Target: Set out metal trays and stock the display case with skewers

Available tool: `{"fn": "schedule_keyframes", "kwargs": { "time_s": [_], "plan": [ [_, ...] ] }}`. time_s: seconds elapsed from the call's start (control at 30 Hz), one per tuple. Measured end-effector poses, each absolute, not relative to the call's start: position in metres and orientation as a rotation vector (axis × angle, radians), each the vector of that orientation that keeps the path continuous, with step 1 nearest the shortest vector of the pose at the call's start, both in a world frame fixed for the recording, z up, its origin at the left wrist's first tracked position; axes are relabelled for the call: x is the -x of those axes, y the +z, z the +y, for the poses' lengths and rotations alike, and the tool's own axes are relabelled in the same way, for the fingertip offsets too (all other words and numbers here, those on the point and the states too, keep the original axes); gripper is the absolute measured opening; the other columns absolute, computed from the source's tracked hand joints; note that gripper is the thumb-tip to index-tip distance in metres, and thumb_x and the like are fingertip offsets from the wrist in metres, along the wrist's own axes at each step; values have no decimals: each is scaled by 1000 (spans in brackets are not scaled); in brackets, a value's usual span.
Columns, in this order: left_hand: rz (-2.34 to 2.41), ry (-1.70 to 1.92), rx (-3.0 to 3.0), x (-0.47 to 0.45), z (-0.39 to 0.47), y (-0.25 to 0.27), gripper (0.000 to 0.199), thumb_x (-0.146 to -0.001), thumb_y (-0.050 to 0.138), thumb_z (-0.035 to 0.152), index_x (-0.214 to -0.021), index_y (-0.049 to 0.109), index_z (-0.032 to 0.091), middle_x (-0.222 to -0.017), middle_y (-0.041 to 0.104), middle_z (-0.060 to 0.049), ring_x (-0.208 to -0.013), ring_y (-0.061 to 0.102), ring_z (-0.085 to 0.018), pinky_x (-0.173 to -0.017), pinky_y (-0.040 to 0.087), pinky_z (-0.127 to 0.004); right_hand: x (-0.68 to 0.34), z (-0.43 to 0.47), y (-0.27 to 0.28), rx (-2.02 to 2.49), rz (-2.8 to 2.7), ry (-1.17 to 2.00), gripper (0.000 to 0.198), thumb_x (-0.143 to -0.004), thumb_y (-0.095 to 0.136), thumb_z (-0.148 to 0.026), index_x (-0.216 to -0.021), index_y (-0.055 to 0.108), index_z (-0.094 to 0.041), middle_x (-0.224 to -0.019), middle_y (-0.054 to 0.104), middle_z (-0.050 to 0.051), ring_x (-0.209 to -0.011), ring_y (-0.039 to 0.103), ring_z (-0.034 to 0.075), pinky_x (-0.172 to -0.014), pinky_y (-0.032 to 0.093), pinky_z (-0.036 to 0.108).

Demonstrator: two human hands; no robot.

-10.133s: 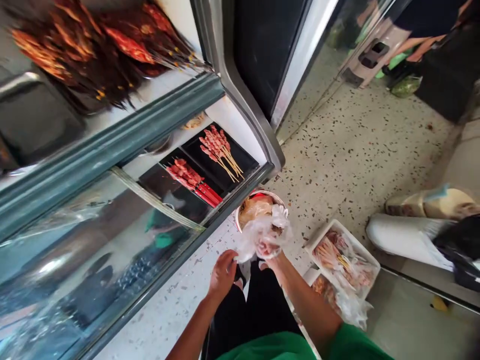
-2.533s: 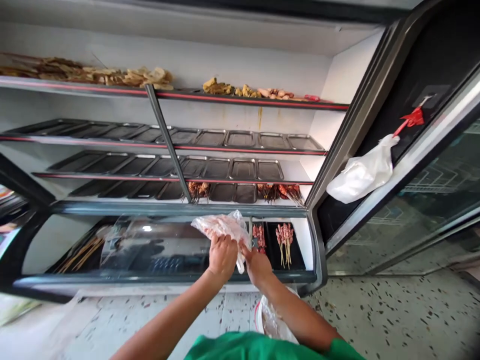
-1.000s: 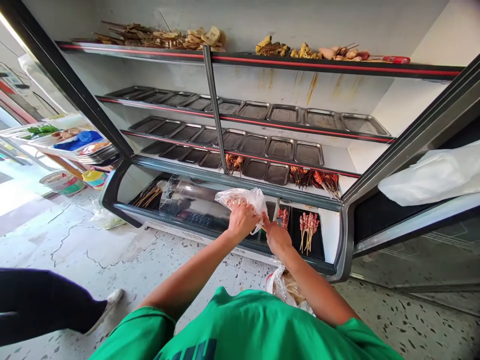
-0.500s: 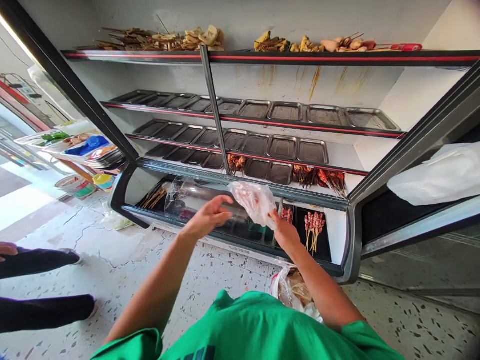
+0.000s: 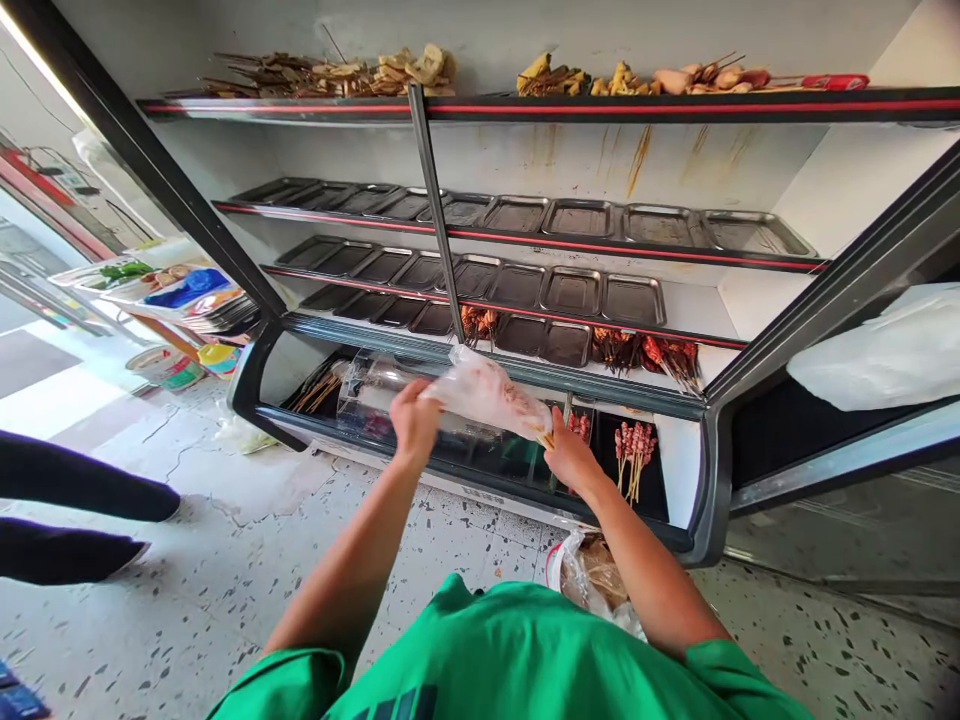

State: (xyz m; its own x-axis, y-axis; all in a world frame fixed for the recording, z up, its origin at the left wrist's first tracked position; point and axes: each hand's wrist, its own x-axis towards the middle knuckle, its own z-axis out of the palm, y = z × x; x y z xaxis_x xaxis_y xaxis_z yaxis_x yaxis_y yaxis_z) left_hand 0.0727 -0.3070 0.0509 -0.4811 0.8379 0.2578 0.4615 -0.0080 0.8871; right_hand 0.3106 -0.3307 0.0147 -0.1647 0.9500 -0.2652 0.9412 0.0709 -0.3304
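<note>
Your strongest light falls from the left of the frame, where the floor (image 5: 90, 395) bleaches nearly white. Toward the lower right you lose it, and the glass door (image 5: 862, 530) turns murky. You get pale glare streaks on the clear curved panel (image 5: 364, 400) and glints along the tray rims. Your left hand (image 5: 415, 420) and the plastic bag (image 5: 499, 395) look slightly soft. Near the edges, your wide view stretches and leans.

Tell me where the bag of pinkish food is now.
In the head view, the bag of pinkish food is near the middle, held between the left hand and the right hand, left of the meat skewers on the black tray.
</note>
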Motion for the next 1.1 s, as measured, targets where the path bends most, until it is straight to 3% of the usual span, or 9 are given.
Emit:
{"fn": "schedule_keyframes", "kwargs": {
  "time_s": [0.13, 0.23, 0.33, 0.47, 0.63, 0.73, 0.83, 0.93, 1.1],
  "plan": [
    [1561, 1457, -787, -33, -313, 55, 38, -51, 49, 17, -89, 56, 18, -73, 57, -2, -64, 55, -17, -53, 44, -25, -322, -329, 19, 1913, -2170, 779, 80, -79, 51, -10, -147, 8, -6, -108, 63, 17, -88, 62, 20, -69, 41, 24],
    [1240, 1281, -948, -25, -333, 68, 66, -50, 63, 16, -115, 55, 25, -99, 63, -6, -85, 60, -21, -68, 50, -31, -327, -331, 21, 1829, -2005, 1055, 72, -76, 52, -8, -142, 23, -13, -89, 66, 8, -62, 58, 12, -54, 39, 21],
    [941, 1167, -1229, -17, -344, 89, 90, -53, 77, 24, -135, 41, 35, -133, 49, -9, -118, 48, -28, -90, 46, -39, -334, -336, 23, 1569, -1712, 1622, 45, -78, 52, -15, -122, 40, -18, -69, 61, -1, -40, 38, 5, -38, 25, 16],
    [1173, 1315, -1204, -5, -328, 86, 69, -71, 67, 50, -134, 42, 37, -145, 36, -6, -133, 30, -27, -100, 36, -43, -345, -342, 32, 1162, -1411, 2110, 31, -73, 65, -33, -89, 44, -15, -66, 58, -2, -35, 26, 0, -31, 14, 12],
    [1576, 1099, -883, -25, -309, 32, 64, -68, 63, 64, -120, 54, 29, -136, 46, -13, -125, 40, -32, -82, 45, -37, -348, -346, 47, 987, -1336, 2193, 37, -69, 71, -35, -85, 45, -14, -73, 60, 1, -36, 27, -2, -28, 15, 10],
    [1354, 1091, -853, -43, -315, 9, 61, -66, 62, 69, -102, 60, 19, -99, 63, -11, -87, 60, -24, -63, 47, -30, -346, -348, 51, 922, -1330, 2218, 37, -70, 71, -35, -89, 47, -13, -74, 60, 1, -37, 27, -2, -28, 15, 10],
    [1149, 1209, -887, -52, -318, 2, 53, -61, 70, 63, -77, 59, 13, -62, 54, 0, -52, 48, -10, -51, 41, -22, -344, -348, 52, 916, -1317, 2218, 37, -71, 71, -35, -90, 47, -13, -73, 60, 1, -36, 25, -3, -28, 15, 9],
    [1175, 1403, -784, -48, -311, 2, 46, -57, 77, 51, -71, 58, 13, -59, 51, 2, -49, 43, -7, -46, 36, -18, -345, -349, 56, 909, -1284, 2242, 35, -72, 70, -33, -90, 48, -13, -74, 60, 2, -36, 25, -3, -28, 16, 9],
    [1251, 1568, -536, -24, -293, 3, 26, -70, 66, 38, -74, 52, 17, -58, 52, 3, -50, 49, -9, -49, 41, -20, -348, -355, 65, 840, -1292, 2334, 26, -75, 67, -30, -77, 53, -9, -65, 56, 0, -36, 21, -3, -27, 16, 9]
  ]
}}
